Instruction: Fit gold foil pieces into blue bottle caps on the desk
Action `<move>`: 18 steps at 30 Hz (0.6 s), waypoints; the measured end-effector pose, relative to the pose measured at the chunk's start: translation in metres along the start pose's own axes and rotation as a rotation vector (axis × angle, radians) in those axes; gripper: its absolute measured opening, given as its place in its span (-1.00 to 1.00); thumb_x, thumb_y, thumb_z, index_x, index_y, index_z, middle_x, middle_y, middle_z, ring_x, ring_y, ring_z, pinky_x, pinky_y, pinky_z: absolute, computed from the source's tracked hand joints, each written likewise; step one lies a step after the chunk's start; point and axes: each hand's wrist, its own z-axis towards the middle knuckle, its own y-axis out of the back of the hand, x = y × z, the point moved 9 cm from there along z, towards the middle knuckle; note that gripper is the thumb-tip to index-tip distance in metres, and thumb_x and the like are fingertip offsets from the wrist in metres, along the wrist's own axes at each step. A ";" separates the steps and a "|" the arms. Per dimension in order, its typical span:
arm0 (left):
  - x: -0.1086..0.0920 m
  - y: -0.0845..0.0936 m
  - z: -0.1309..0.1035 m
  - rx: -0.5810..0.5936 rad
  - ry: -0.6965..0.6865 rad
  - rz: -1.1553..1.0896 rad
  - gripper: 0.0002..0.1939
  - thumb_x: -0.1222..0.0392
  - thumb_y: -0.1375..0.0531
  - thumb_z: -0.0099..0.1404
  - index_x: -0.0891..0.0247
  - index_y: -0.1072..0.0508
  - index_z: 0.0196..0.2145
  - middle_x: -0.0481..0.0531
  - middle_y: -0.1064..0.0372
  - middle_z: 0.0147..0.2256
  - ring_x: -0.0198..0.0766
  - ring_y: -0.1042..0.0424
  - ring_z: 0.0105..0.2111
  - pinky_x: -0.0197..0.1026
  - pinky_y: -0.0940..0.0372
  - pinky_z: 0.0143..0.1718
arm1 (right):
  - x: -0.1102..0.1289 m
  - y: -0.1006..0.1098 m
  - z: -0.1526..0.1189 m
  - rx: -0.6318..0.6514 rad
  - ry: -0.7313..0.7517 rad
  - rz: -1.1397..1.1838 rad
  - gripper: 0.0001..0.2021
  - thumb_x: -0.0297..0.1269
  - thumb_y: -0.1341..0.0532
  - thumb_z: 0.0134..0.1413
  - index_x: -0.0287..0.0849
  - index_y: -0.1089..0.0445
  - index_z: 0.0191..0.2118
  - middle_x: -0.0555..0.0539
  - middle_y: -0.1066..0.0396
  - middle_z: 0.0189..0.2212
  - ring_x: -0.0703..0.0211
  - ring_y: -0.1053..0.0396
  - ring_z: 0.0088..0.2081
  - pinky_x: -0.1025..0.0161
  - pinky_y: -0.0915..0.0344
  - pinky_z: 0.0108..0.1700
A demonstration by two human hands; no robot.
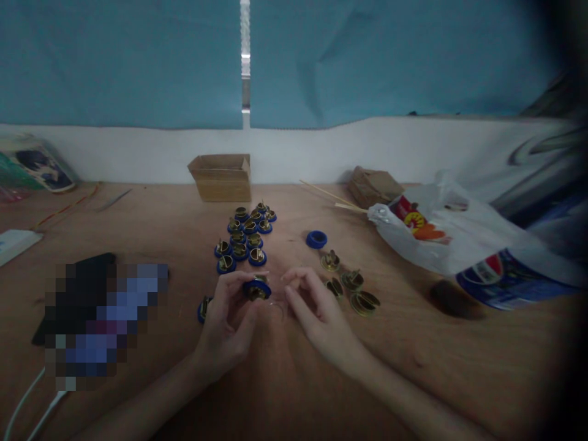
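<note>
My left hand (229, 321) grips a round brass-coloured metal part with a blue ring (257, 288) between thumb and fingers. Just to its right, my right hand (315, 306) has thumb and fingertips brought close together; whatever they may hold is too small to make out. A faint, clear curved strip (278, 308) shows between the hands. Beyond my left hand stand several brass parts in blue rings (239, 251), and one more (203, 309) lies beside its wrist side. Several bare brass parts (352, 280) lie right of my right hand, with a loose blue ring (316, 239) behind them.
An open cardboard box (223, 180) stands against the wall, and a brown package (374, 185) lies farther right. Thin sticks (333, 197) lie near a white plastic bag (432, 245) and a blue Pepsi package (505, 278). A dark phone-like object (80, 288) and cables (48, 407) are at left.
</note>
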 end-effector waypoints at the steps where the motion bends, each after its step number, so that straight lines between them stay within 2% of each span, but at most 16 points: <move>1: 0.000 -0.001 0.000 0.002 0.006 -0.003 -0.71 0.36 -0.12 0.34 0.17 -0.22 -0.02 0.16 -0.38 0.00 -0.17 -0.43 -0.02 -0.12 -0.34 0.02 | -0.003 0.000 0.001 0.004 -0.021 0.027 -0.95 -0.31 -0.04 0.27 -0.10 -0.20 -0.19 0.10 -0.13 -0.52 0.24 -0.18 -0.50 0.30 -0.15 -0.48; 5: -0.005 -0.004 0.000 0.021 -0.021 -0.005 -0.74 0.36 -0.07 0.37 0.17 -0.23 -0.01 0.14 -0.40 -0.03 -0.19 -0.44 -0.02 -0.15 -0.37 -0.01 | -0.014 -0.007 0.003 0.057 -0.095 0.193 -0.91 -0.22 -0.08 0.26 -0.10 -0.23 -0.20 0.11 -0.16 -0.52 0.28 -0.19 -0.51 0.33 -0.17 -0.49; 10: -0.011 -0.001 0.001 0.003 -0.085 0.128 -0.70 0.39 -0.04 0.38 0.17 -0.30 0.03 0.10 -0.37 -0.03 -0.22 -0.43 -0.01 -0.22 -0.37 -0.03 | -0.015 -0.017 0.003 0.135 -0.124 0.291 -0.82 -0.13 -0.15 0.23 -0.13 -0.29 -0.22 0.13 -0.18 -0.55 0.32 -0.17 -0.54 0.36 -0.18 -0.51; 14: -0.007 -0.008 0.002 0.097 -0.059 0.170 -0.73 0.39 -0.02 0.40 0.17 -0.35 -0.02 0.08 -0.42 -0.05 -0.26 -0.43 -0.06 -0.25 -0.35 -0.06 | -0.016 -0.018 0.004 0.162 -0.141 0.336 -0.76 -0.08 -0.21 0.16 -0.15 -0.27 -0.32 0.14 -0.16 -0.57 0.36 -0.16 -0.58 0.38 -0.19 -0.54; 18: -0.001 -0.009 0.003 0.110 0.003 0.067 -0.82 0.36 -0.03 0.40 0.18 -0.35 -0.12 0.09 -0.43 -0.03 -0.29 -0.46 -0.15 -0.27 -0.37 -0.16 | -0.022 -0.022 0.003 0.227 -0.204 0.421 -0.70 -0.06 -0.26 0.11 -0.14 -0.20 -0.40 0.13 -0.19 -0.54 0.39 -0.15 -0.60 0.38 -0.17 -0.56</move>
